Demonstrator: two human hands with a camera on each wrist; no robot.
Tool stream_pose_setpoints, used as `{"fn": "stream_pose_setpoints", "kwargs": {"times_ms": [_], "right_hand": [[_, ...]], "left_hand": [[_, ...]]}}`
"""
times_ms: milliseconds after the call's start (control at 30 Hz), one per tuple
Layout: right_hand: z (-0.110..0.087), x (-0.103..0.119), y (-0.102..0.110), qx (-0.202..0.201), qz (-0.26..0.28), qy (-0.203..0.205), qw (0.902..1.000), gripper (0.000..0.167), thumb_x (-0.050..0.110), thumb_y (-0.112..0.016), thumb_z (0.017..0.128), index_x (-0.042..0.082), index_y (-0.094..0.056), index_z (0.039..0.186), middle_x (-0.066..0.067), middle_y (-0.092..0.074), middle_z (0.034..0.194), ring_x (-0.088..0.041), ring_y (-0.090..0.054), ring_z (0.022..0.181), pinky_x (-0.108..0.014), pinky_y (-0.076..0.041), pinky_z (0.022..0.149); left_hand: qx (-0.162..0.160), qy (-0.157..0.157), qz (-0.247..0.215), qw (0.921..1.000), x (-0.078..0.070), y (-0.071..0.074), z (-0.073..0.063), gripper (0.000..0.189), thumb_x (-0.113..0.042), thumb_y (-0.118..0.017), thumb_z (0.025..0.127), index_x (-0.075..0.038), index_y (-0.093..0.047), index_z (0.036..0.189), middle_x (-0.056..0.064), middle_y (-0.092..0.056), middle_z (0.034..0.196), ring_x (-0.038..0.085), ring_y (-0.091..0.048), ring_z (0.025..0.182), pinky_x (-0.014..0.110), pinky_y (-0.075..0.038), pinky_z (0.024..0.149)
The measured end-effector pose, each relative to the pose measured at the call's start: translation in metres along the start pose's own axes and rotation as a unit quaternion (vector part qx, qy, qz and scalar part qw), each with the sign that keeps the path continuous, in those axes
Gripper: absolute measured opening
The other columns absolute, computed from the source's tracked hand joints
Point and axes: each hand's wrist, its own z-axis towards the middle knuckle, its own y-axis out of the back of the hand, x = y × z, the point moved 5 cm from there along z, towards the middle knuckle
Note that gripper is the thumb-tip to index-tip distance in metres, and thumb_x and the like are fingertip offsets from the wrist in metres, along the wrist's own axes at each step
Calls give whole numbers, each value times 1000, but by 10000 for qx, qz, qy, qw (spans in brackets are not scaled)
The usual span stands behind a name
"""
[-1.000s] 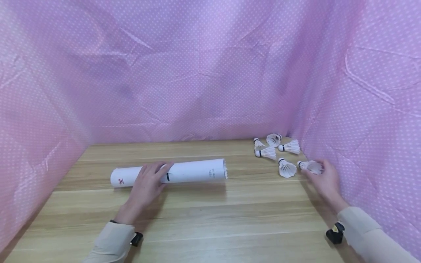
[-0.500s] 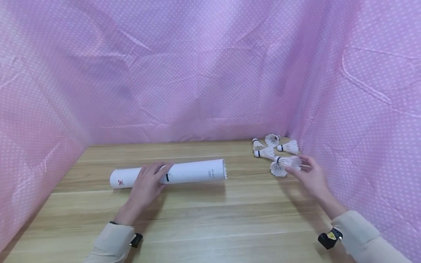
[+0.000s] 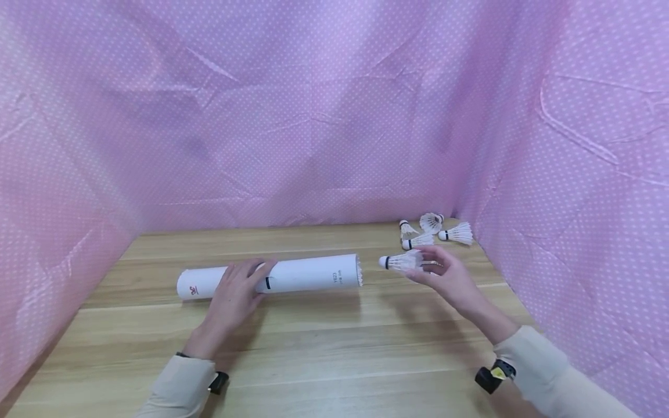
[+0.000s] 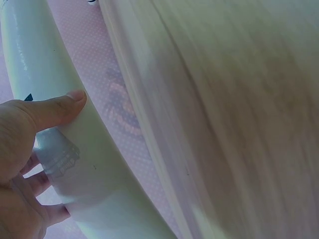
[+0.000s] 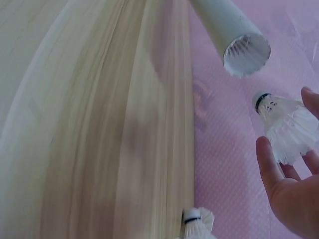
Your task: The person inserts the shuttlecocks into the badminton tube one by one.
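Note:
My left hand point(image 3: 235, 290) grips the middle of a white shuttlecock tube point(image 3: 313, 271) lying sideways; its thumb lies along the tube point(image 4: 99, 164) in the left wrist view. White feathers show inside the tube's open mouth point(image 5: 245, 55) in the right wrist view. My right hand point(image 3: 452, 278) holds a white feather shuttlecock point(image 3: 399, 262) by its skirt, its black-banded cork pointing left towards that mouth, with a gap between them. Whether a second shuttlecock is nested in it I cannot tell.
Several loose shuttlecocks point(image 3: 456, 233) lie at the far right corner of the wooden table point(image 3: 324, 360). Pink dotted cloth point(image 3: 313, 145) hangs along the back and both sides. Each wrist wears a black strapped device point(image 3: 488, 380).
My right hand has carried a shuttlecock leftwards from the right side towards the tube. The nearest loose shuttlecock no longer shows on the table. My left hand and the tube have stayed put.

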Motion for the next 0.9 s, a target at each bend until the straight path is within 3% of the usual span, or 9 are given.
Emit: {"fn": "stream_pose_setpoints", "kwargs": {"times_ms": [233,533,900], "right_hand": [[10,8,-37,715,501,119,9961,60,4,-80,84,-5,-52,137,-22,-58,124,-25,-65,105,-31,-57,88],[20,10,-66,1100,755,170,9909,59,2,-79,85,-5,-53,137,-23,-60,124,-31,-66,105,-35,-58,87],[26,14,-70,936,342,286,9946,61,9,-80,86,6,-54,142,-21,-60,131,-34,-60,118,-32,-55,91]], "left_hand": [[-223,-239,-5,9995,-3,1,-1,88,4,-91,65,-18,-56,143,15,-60,127,39,-56,116,63,-34,108],[-257,-345,-107,9990,-6,2,0,88,2,-92,65,-17,-56,143,14,-60,127,37,-56,116,59,-36,107],[-154,-216,-102,9996,-8,3,0,88,1,-92,66,-18,-56,144,14,-60,129,36,-56,118,59,-34,110]]}}
